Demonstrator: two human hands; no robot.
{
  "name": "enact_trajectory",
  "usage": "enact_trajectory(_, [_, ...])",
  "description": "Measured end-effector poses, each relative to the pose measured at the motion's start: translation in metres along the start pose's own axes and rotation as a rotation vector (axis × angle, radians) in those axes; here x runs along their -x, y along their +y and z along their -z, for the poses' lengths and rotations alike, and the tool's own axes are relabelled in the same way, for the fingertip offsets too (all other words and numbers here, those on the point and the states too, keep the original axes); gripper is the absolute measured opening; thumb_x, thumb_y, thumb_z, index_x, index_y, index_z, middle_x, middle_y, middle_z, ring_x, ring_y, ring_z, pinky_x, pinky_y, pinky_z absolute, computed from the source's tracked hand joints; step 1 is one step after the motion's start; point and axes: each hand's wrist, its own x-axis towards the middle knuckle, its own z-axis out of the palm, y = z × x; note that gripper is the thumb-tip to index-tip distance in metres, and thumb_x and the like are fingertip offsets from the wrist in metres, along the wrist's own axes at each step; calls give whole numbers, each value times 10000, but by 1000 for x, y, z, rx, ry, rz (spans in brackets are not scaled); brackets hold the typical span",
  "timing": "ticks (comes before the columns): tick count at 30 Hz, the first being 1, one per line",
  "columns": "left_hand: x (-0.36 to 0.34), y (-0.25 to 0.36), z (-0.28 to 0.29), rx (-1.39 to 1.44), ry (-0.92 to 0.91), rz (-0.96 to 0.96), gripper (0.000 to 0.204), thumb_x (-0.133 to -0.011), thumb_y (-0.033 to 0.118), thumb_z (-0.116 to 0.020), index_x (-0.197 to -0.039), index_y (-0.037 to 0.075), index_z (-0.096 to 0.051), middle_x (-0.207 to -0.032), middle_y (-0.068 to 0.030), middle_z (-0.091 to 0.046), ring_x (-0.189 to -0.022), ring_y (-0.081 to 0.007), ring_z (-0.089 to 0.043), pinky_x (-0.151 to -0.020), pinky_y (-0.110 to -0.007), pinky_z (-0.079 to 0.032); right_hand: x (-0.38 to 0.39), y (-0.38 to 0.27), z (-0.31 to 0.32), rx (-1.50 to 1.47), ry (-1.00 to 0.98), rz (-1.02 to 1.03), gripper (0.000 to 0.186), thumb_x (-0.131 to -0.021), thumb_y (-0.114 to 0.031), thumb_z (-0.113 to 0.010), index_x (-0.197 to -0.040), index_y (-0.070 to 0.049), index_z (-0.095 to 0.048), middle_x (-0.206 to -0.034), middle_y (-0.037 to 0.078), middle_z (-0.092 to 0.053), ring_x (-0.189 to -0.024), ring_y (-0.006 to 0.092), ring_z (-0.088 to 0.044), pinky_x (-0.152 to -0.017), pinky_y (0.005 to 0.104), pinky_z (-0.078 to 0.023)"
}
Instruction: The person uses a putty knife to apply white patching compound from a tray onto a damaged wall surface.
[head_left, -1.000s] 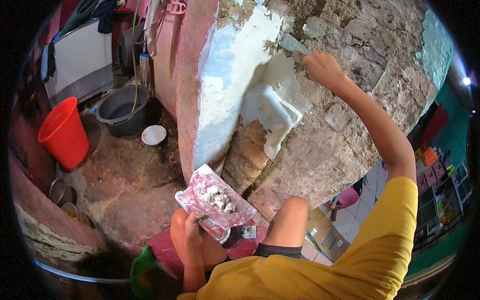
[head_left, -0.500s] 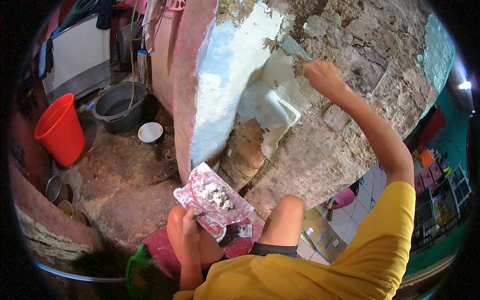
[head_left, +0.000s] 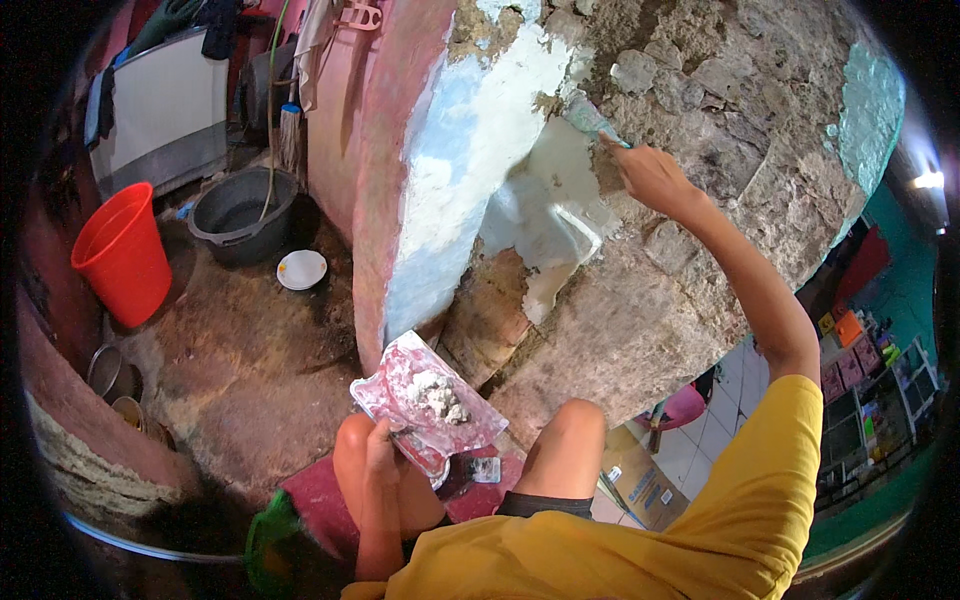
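Note:
My right hand grips a putty knife, its blade laid against the wall where white filler meets rough bare masonry. White and pale blue plaster covers the wall's corner to the left of the blade. Over my left knee, my left hand is closed on the near edge of a flat board, pinkish red and smeared white. A lump of white putty sits in the middle of that board.
On the floor to the left stand a red bucket, a dark basin with a hose in it, and a white plate. A cardboard box lies beside my right knee. Shelves with small goods are at far right.
The putty knife and my right hand have shifted slightly down and right along the wall. My left hand keeps the board almost where it was. The whole view has tilted a little.

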Motion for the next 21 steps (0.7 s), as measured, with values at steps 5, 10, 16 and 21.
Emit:
enact_trajectory(5, [-10,-41,10,-204,145,-5,332,-790,292,-509,-753,-36,-539,-699,-182,-531,-679,-271,-507,-644,-389,-392,-4,-11,7,-48,-86,-49,505,-761,-115,-580,-1237,24,-479,-736,231,-617,-697,395,-618,-621,479,-496])
enact_trajectory(10, [-12,-37,13,-392,125,-91,315,-784,274,-525,-751,-39,-539,-696,-178,-534,-676,-262,-508,-645,-384,-393,-1,-21,13,-108,-73,-91,548,-776,-160,-585,-1276,15,-445,-750,245,-613,-718,405,-615,-628,490,-492])
enact_trajectory(16, [-3,-29,7,-246,104,-85,354,-796,308,-502,-769,-41,-555,-694,-184,-536,-676,-271,-520,-632,-387,-395,-3,-20,8,-158,-99,-113,499,-808,-66,-469,-1306,-39,-440,-784,251,-584,-735,405,-573,-654,483,-449])
enact_trajectory(21, [5,-2,0,70,0,-32,347,-793,299,-521,-743,-43,-547,-686,-199,-542,-680,-280,-540,-622,-390,-398,2,-14,-1,-223,-74,-103,377,-770,-68,-502,-1142,-10,-525,-830,260,-603,-801,413,-590,-706,498,-461])
